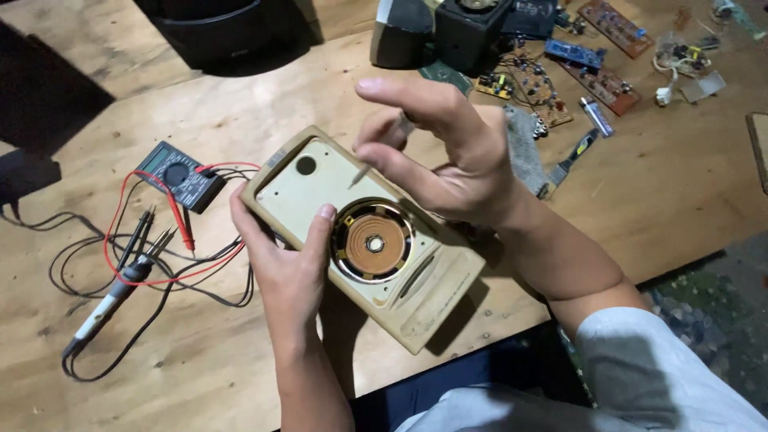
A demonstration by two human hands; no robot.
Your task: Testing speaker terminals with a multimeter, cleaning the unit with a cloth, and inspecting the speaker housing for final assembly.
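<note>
The left hand [290, 260] clamps the near-left edge of a beige speaker case [360, 232], tilted over the desk [640, 200]. Above it, the right hand [448, 148] pinches a thin tool [362, 174] pointing into the case.

An electronics repair bench, plainly: a bare plywood top [640, 192] strewn with loose circuit boards [600, 76] up at one o'clock, a multimeter [180, 174] with red and black leads at nine, a soldering iron [112, 300] at eight, and dark speaker boxes [468, 28] at twelve.
</note>
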